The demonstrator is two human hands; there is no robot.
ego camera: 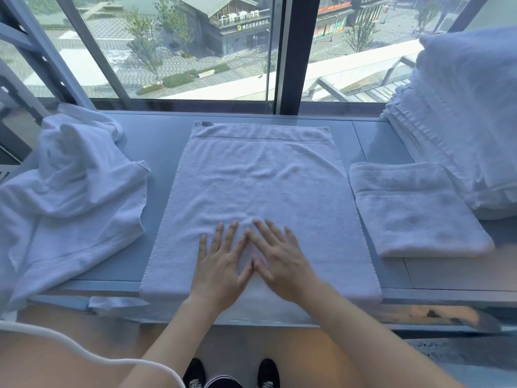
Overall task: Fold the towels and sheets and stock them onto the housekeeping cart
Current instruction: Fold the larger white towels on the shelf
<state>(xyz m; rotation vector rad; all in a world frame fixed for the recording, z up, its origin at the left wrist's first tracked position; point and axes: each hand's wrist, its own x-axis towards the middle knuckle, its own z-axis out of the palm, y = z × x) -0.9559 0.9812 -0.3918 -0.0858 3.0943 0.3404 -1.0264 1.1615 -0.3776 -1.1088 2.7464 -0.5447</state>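
table (377,141) runs under the window. stacked linen (458,113) fills its far right corner, a crumpled pile (70,191) the left edge. the towel (260,186) lies flat mid-table, near end draped over the near edge. folded towel (414,208) just beside it, right. my left hand (221,264) and right hand (279,259) press flat on it; each grip spread, holding nothing. risk, i judge: the overhang drags it off while smoothing. open room only at the far edge.

Towel (260,191) is showing white looped terry cloth, matt; worktop (156,141) is appearing smooth, faintly glossy.
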